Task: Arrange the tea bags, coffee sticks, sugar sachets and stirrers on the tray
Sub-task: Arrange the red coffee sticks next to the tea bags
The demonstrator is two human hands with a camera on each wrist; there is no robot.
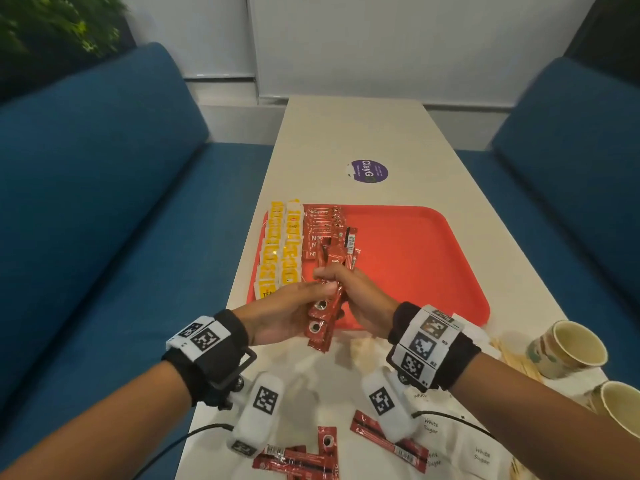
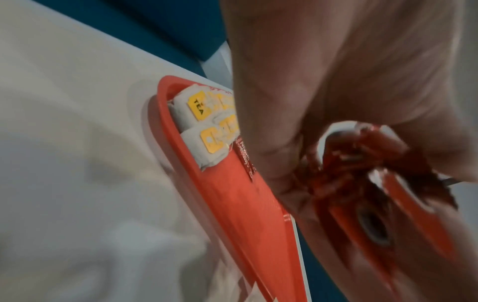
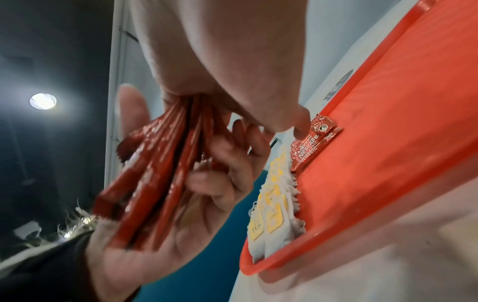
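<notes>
Coffee sticks [image 1: 325, 299], centre of the head view: glossy red foil, crinkled, catching highlights. Tray [image 1: 433, 258], centre right: smooth orange-red plastic with a slight sheen. Tea bags [image 1: 277, 251], left of the tray: matt white paper with yellow printed labels. Table [image 1: 349, 133]: smooth, pale, matt. Cups [image 1: 568, 348], lower right: printed paper. Sofas [image 1: 104, 168]: matt blue cloth.

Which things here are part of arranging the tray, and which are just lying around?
Job: tray, tea bags, coffee sticks held by left hand and right hand, sugar sachets, stirrers.
Lying about: paper cups, purple sticker.
</notes>
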